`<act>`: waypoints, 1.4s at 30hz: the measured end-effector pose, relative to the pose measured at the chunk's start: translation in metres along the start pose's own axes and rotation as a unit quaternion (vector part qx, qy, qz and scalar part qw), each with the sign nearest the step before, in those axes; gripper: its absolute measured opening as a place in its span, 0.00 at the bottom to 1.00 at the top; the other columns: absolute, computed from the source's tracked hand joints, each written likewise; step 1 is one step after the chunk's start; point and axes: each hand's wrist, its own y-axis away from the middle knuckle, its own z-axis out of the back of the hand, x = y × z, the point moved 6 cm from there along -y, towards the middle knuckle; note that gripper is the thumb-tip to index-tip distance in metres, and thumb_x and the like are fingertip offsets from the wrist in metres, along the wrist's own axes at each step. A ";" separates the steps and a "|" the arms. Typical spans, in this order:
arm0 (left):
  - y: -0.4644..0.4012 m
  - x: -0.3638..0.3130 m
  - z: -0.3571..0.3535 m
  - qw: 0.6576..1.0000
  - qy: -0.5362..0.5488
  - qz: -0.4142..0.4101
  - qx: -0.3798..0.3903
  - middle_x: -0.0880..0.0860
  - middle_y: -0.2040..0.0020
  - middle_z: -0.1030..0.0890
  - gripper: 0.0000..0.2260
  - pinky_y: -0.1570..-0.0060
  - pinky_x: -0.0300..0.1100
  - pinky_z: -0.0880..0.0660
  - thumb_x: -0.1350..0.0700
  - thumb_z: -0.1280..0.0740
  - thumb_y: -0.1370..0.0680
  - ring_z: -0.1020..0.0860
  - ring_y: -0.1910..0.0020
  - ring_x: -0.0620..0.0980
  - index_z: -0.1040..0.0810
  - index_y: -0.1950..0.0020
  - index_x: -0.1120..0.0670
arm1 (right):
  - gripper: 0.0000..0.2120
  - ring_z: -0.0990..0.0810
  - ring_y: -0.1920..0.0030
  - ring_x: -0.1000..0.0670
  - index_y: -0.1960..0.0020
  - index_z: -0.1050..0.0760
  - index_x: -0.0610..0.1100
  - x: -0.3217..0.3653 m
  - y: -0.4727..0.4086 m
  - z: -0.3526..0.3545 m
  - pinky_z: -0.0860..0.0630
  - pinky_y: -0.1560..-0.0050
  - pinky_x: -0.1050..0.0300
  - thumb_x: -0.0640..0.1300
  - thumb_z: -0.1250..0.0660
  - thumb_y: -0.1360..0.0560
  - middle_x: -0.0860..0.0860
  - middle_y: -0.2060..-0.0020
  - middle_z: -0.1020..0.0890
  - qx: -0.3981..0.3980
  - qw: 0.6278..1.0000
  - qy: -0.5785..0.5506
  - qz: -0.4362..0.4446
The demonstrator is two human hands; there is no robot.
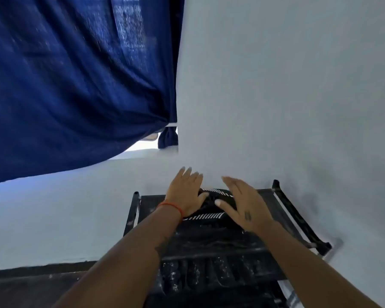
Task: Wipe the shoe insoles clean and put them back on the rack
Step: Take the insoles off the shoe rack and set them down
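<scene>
On the black rack (298,221), both hands (185,192) (245,205) press flat-fingered on dark striped footwear (211,204).

Soft, even daylight fills the scene, with a cool bluish cast over the white wall (276,85). The brightest patch is a blown-out strip of glare under the dark blue curtain (65,74), where light comes through. The weave glows faintly near the top. The black rack (298,218) is underexposed, its detail muddy. A faint shadow falls on the wall beside it. Everything looks slightly smeared and compressed; wide-angle distortion bends the edges.
</scene>
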 end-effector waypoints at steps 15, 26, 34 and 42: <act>-0.013 -0.011 -0.080 0.973 -0.216 -0.060 0.063 0.54 0.44 0.20 0.11 0.47 0.46 0.32 0.56 0.43 0.19 0.23 0.44 0.54 0.24 0.41 0.53 | 0.14 0.18 0.69 0.49 0.50 0.18 0.46 -0.012 0.043 -0.088 0.21 0.70 0.58 0.48 0.25 0.34 0.48 0.67 0.16 0.037 0.981 0.070 0.177; 0.078 -0.070 -0.011 0.974 -0.223 0.016 -0.024 0.52 0.49 0.19 0.10 0.51 0.45 0.32 0.59 0.42 0.20 0.21 0.49 0.53 0.22 0.47 0.53 | 0.15 0.16 0.63 0.42 0.47 0.19 0.40 0.008 0.127 0.001 0.19 0.62 0.48 0.37 0.28 0.34 0.43 0.59 0.15 -0.040 0.980 0.073 0.180; 0.172 -0.152 0.024 0.986 -0.168 -0.024 -0.008 0.54 0.52 0.20 0.09 0.60 0.43 0.33 0.56 0.39 0.23 0.22 0.54 0.54 0.22 0.47 0.56 | 0.13 0.18 0.66 0.47 0.45 0.20 0.46 -0.034 0.278 0.055 0.24 0.64 0.58 0.52 0.36 0.24 0.47 0.66 0.16 0.004 0.997 0.076 0.000; 0.215 -0.250 -0.057 0.994 -0.029 -0.056 0.089 0.57 0.51 0.20 0.11 0.60 0.44 0.30 0.54 0.37 0.26 0.21 0.53 0.57 0.21 0.49 0.57 | 0.15 0.21 0.61 0.45 0.55 0.21 0.41 -0.120 0.442 -0.020 0.30 0.61 0.56 0.54 0.36 0.24 0.44 0.63 0.18 0.152 0.941 -0.013 -0.303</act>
